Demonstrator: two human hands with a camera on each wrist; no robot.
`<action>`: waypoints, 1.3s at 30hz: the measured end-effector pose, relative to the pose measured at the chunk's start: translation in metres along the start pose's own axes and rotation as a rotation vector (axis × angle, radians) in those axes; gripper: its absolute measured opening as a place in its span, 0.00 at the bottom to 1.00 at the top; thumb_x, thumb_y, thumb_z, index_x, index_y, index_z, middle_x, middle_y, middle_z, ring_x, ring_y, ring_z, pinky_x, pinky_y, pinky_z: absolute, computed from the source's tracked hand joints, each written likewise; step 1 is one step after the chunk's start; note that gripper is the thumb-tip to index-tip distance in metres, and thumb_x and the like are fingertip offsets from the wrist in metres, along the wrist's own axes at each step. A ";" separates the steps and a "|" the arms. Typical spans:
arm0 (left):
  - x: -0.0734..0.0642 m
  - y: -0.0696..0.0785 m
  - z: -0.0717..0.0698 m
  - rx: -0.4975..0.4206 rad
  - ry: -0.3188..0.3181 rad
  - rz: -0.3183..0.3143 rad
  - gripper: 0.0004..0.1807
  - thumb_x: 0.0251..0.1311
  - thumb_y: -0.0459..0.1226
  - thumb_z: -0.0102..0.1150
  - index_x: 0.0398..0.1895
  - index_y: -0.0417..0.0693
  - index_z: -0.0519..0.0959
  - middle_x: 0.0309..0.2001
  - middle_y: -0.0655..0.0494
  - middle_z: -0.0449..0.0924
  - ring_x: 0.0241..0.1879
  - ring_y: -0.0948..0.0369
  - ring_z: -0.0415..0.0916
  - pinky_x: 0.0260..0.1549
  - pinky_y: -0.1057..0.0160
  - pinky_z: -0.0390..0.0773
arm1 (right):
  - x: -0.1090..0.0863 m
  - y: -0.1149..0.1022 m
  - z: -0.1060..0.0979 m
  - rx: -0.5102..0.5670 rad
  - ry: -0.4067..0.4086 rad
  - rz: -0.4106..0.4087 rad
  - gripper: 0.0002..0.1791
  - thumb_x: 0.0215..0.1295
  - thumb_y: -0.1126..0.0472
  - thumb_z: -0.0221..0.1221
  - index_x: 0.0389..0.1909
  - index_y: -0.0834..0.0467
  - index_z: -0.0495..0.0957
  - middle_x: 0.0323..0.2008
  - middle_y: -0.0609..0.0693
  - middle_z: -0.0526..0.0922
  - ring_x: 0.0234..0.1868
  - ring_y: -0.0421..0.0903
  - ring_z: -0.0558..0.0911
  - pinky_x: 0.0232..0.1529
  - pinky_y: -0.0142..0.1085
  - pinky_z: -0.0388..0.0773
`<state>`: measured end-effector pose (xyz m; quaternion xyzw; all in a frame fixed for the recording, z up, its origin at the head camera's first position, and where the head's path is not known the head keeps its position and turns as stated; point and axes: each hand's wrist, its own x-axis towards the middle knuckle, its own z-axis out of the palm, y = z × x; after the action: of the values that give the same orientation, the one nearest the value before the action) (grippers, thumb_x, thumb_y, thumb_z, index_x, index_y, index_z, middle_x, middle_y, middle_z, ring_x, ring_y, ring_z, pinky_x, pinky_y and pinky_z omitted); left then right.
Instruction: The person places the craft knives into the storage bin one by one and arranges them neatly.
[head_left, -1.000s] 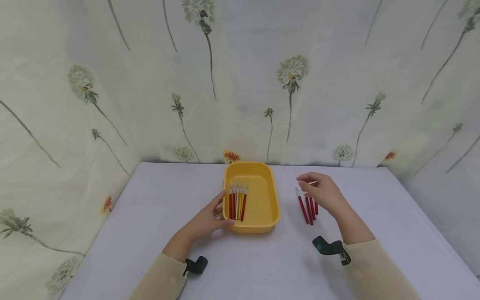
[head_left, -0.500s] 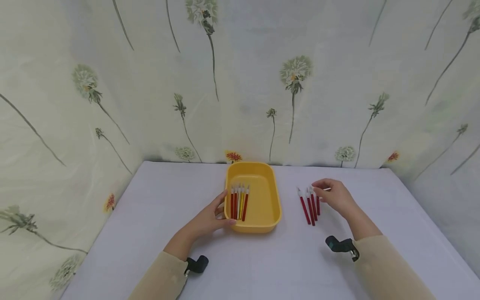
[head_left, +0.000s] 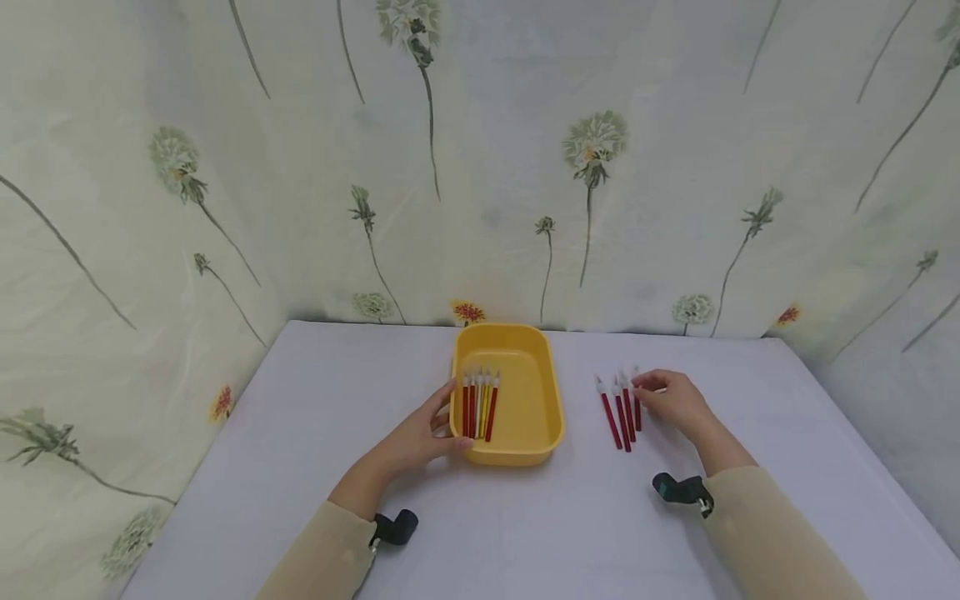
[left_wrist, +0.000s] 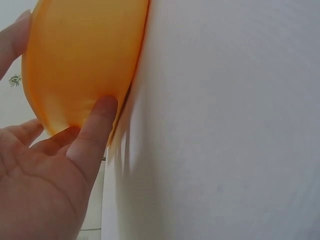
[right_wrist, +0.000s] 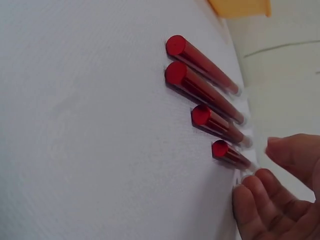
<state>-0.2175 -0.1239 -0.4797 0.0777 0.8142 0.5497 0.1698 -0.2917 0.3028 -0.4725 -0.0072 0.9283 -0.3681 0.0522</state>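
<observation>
A yellow plastic tray (head_left: 525, 400) stands in the middle of the table. My left hand (head_left: 417, 433) grips its near left corner, the thumb on the front wall and the fingers along the left side. Inside lie several slim brush-like sticks (head_left: 480, 407), red, yellow and white, with pale pointed tips. Right of the tray, several red sticks (head_left: 621, 417) of the same sort lie side by side on the cloth. My right hand (head_left: 675, 400) is at the pale end of the rightmost stick (right_wrist: 231, 154); the right wrist view shows a gap between thumb and fingertips.
A white cloth (head_left: 525, 533) covers the table. Behind it hangs a pale curtain (head_left: 480, 167) printed with dandelions. Dark wrist cameras (head_left: 394, 527) sit at both cuffs.
My right hand has moved right from above the red sticks, then lowered to the rightmost one. My left hand keeps its grip on the tray. The head view has shifted slightly.
</observation>
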 end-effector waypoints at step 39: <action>0.002 -0.001 -0.005 0.010 -0.010 0.000 0.60 0.50 0.53 0.76 0.81 0.67 0.46 0.79 0.57 0.50 0.74 0.50 0.58 0.68 0.42 0.62 | -0.002 0.015 0.001 0.031 -0.008 0.113 0.23 0.66 0.59 0.64 0.59 0.67 0.77 0.49 0.67 0.82 0.41 0.51 0.82 0.43 0.42 0.78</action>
<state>-0.2207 -0.1281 -0.4792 0.0814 0.8162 0.5451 0.1733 -0.2892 0.3129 -0.4831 0.0448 0.9211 -0.3790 0.0766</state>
